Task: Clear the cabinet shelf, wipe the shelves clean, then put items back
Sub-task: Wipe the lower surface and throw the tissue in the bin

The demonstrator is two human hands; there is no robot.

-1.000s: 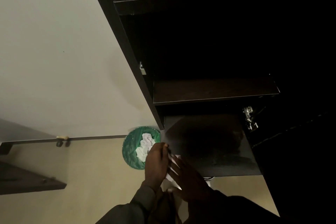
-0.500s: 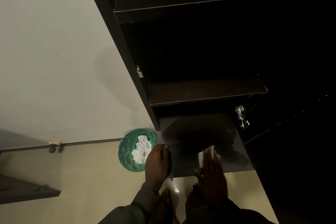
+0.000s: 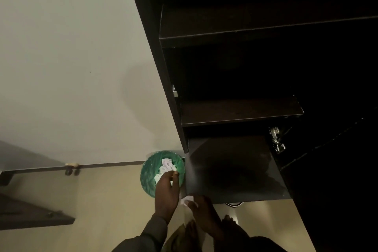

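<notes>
The dark cabinet has a bare bottom shelf and two bare shelves above, a middle shelf and a top shelf. My right hand pinches a crumpled white tissue at the bottom shelf's front left corner. My left hand hangs just left of the cabinet, over a green bin that holds wadded white tissues. Its fingers are loosely curled and I see nothing in them.
A pale wall runs left of the cabinet down to a dark skirting strip. A dark wooden piece lies on the beige floor at the lower left. A metal hinge sits on the cabinet's right side.
My right hand swept the tissue from the middle of the bottom shelf's front back to its left corner. My left hand left the shelf edge and now hangs over the bin.
</notes>
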